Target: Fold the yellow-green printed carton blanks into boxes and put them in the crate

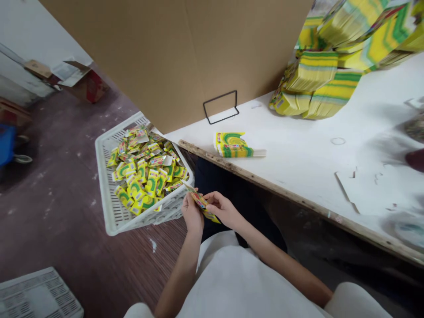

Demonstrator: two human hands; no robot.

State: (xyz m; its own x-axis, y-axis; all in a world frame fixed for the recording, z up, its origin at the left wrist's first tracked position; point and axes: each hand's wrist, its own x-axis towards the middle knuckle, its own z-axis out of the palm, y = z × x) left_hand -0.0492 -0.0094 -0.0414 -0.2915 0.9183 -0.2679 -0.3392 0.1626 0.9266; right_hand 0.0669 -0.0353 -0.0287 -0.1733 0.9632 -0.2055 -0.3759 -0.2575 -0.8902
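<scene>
Over my lap, my left hand (192, 213) and my right hand (225, 209) both grip one small yellow-green printed carton (200, 201). It looks thin, with a pale flap sticking out at its upper end. My left fingers wrap its near left side, while the right thumb and fingers pinch its lower right part. Just left of my hands stands a white plastic crate (107, 212) heaped with small yellow cartons (141, 176), several with their flaps up. On the table ahead lies a short stack of flat cartons (236, 148).
A large cardboard sheet or box (185, 57) rises at the back of the white table (298, 154), with a black wire frame (221, 107) before it. Bundled flat cartons (324, 84) pile up at the right. Another crate (39, 296) and an open box (84, 81) are on the floor.
</scene>
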